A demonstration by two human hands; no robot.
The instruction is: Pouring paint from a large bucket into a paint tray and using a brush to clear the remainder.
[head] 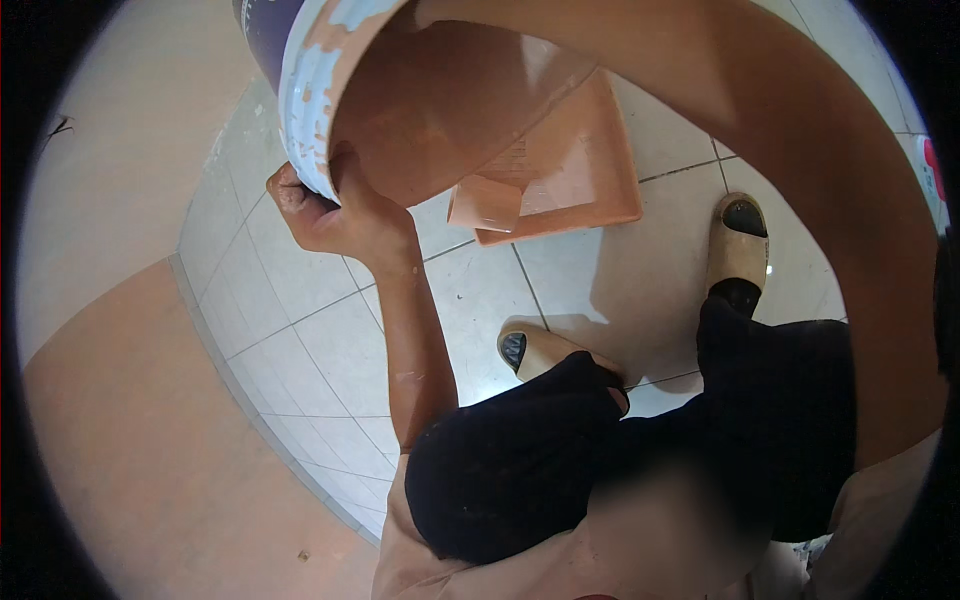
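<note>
A large plastic paint bucket, its pale blue rim streaked with peach paint, is tilted with its mouth towards me. My left hand is closed on the lower rim, thumb inside. My right arm arches over from the right to the bucket's mouth, where my right hand is only partly visible at the top edge; its grip is hidden. Peach paint coats the bucket's inside. Beyond and below it, a paint tray with a ribbed part lies on the floor, wet with peach paint. A paint-covered piece, its kind unclear, rests at the tray's near left corner.
Pale floor tiles with dark joints lie below. My feet, in tan slip-on shoes, stand near the tray. A peach and cream wall with a grey base edge runs along the left. A red and white object is at the far right.
</note>
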